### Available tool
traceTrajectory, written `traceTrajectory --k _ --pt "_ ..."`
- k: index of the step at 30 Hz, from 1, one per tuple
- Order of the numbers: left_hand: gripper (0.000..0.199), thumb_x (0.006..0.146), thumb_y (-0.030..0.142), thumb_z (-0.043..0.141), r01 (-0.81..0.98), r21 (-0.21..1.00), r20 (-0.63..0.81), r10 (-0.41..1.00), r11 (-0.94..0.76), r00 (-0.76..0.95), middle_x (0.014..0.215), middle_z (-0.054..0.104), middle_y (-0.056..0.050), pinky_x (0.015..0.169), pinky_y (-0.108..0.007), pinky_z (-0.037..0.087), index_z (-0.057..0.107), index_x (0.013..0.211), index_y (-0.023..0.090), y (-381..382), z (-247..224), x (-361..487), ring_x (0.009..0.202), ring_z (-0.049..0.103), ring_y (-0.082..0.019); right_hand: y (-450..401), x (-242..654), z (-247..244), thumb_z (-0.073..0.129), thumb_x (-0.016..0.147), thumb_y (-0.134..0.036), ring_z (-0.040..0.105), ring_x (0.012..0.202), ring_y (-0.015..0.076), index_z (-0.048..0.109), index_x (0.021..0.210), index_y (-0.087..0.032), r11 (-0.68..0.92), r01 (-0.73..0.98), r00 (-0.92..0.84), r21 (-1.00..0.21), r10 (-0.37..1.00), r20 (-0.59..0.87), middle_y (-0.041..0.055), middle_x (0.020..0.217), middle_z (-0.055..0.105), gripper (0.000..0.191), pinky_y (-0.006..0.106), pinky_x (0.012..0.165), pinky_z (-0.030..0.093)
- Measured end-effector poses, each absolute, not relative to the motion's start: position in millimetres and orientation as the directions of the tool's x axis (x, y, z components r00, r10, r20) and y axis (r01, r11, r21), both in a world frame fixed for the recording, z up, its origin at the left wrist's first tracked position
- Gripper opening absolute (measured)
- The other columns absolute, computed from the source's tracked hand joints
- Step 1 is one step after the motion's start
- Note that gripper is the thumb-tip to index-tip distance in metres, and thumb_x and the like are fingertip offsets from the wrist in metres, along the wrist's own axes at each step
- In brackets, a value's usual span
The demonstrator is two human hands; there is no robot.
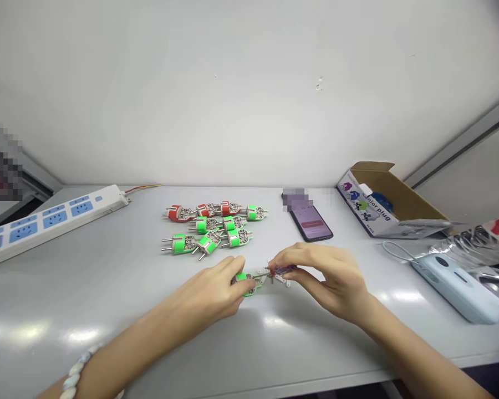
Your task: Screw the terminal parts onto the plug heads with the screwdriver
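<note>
My left hand (pixel 210 293) is shut on a green-banded toy plug (pixel 243 291), partly hidden by my fingers. My right hand (pixel 324 277) pinches a purple plug part (pixel 285 270) with metal prongs, and the two pieces meet between my fingertips. Farther back lie several assembled plugs: green-banded ones (pixel 178 244) and red-banded ones (pixel 178 213), each with metal pins and a patterned body. Neither hand touches that group.
A white table (pixel 108 299) carries everything. A power strip (pixel 54 221) lies at the left, and a phone (pixel 311 221) lies behind my right hand. At the right are an open "junior plug" cardboard box (pixel 382 202), a pale blue power bank (pixel 457 288) with a cable, and a crumpled plastic bag (pixel 469 244).
</note>
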State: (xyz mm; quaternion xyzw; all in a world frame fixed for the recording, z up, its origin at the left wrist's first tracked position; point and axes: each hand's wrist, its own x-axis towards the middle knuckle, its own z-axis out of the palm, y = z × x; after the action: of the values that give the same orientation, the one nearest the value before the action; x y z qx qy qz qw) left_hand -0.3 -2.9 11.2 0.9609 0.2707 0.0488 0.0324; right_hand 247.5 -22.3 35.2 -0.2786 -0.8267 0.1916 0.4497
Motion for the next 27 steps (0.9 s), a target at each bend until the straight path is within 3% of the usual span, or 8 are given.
traceTrajectory --k 11,27 --pt "0.031 0.092 0.003 0.043 0.501 0.083 0.141 0.507 -0.862 0.85 0.083 0.046 -0.001 0.056 -0.026 0.024 0.065 0.105 0.02 -0.9 4.3 -1.3 0.07 0.042 -0.016 -27.2 239.3 30.5 0.069 0.094 -0.015 0.069 0.066 0.0181 0.066 0.1 -0.02 0.724 0.388 -0.297 -0.57 0.684 0.666 0.0053 0.08 0.074 0.009 0.029 0.059 0.055" --pt "0.033 0.089 0.002 0.047 0.486 0.121 0.134 0.5 -0.865 0.856 0.087 0.047 -0.001 0.058 -0.023 0.031 0.064 0.111 0.021 -0.8 9.2 -2.9 0.073 0.046 -0.016 -33.1 224.3 24.5 0.064 0.093 -0.013 0.062 0.058 0.015 0.057 0.088 -0.024 0.668 0.492 -0.129 -0.559 0.691 0.712 -0.0008 0.068 0.065 0.013 0.027 0.052 0.052"
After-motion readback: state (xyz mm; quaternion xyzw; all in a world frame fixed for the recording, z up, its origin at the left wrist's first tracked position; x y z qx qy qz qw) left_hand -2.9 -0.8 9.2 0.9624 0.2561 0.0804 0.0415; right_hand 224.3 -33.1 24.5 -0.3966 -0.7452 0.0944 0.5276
